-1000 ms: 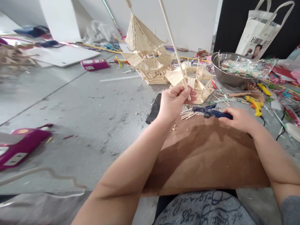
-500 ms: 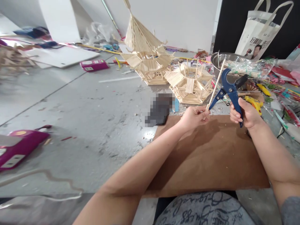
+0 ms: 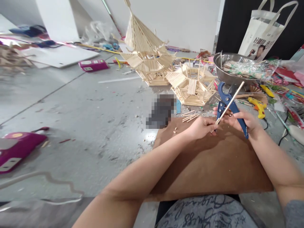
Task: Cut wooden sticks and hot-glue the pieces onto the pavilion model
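My left hand [image 3: 201, 128] pinches the lower end of a thin wooden stick [image 3: 231, 101], which slants up to the right across the front of the cutter. A short piece of wood seems to lie against the stick at my fingertips. In my right hand [image 3: 248, 122] is a blue pipe cutter [image 3: 235, 110] with a curved jaw, its handle against my palm and some fingers stretched behind it. Both hands are above a brown board [image 3: 213, 164]. Several short cut sticks [image 3: 190, 116] lie by its far edge, with small offcuts [image 3: 175, 129] nearer.
Beyond the board stand a low stick-built frame [image 3: 193, 85] and a taller stick pagoda [image 3: 147, 60]. A metal bowl [image 3: 219, 71] holds sticks in plastic. A yellow glue gun [image 3: 258, 106] lies right, a dark pixelated object [image 3: 161, 110] left. Magenta power strips [image 3: 22, 148] rest on the floor.
The cutter has come lower and closer to my left hand. The stick now leans further right, across the cutter's front. My right fingers have loosened and spread. The short sticks have come into sight.
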Available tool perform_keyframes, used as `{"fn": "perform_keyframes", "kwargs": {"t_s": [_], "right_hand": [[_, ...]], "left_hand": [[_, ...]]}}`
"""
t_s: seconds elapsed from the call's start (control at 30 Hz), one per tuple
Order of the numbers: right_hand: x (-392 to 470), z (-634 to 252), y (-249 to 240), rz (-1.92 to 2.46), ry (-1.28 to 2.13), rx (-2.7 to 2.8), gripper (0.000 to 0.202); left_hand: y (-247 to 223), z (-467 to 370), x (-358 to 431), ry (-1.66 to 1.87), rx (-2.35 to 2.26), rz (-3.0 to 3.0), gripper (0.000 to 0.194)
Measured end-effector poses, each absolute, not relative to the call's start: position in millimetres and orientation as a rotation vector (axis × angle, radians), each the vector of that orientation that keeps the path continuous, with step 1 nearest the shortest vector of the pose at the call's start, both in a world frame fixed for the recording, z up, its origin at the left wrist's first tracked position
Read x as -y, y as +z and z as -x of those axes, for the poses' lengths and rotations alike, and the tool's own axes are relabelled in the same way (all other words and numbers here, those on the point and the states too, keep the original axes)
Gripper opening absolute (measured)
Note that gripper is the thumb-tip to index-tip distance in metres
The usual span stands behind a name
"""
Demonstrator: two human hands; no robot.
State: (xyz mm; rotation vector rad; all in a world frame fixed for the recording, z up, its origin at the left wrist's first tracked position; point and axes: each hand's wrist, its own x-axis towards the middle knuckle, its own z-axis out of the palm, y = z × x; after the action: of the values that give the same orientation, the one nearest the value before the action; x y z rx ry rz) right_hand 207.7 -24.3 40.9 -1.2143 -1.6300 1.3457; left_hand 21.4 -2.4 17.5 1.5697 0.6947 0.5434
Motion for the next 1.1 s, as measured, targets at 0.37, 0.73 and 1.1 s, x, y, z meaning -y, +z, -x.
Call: {"fn": "perform_keyframes", "kwargs": {"t_s": [0.37,0.73,1.1], "right_hand": [[22.9,-203.6,39.8,1.746,0.624,1.817,0.033],[29.1,-189.7,27.3,1.765,0.118,2.183,0.062],[34.8,-180.8,28.7,1.745,0.110,2.229,0.061]], "left_hand": [[5.5,-8.1,-27.1,0.866,-1.129,-1.742,0.026],[16.8,-3.3,-23.4,0.941,-1.297,-2.111,0.026],[16.4,-6.5,-18.0,0.898,-1.267,-2.361,0.027]]}}
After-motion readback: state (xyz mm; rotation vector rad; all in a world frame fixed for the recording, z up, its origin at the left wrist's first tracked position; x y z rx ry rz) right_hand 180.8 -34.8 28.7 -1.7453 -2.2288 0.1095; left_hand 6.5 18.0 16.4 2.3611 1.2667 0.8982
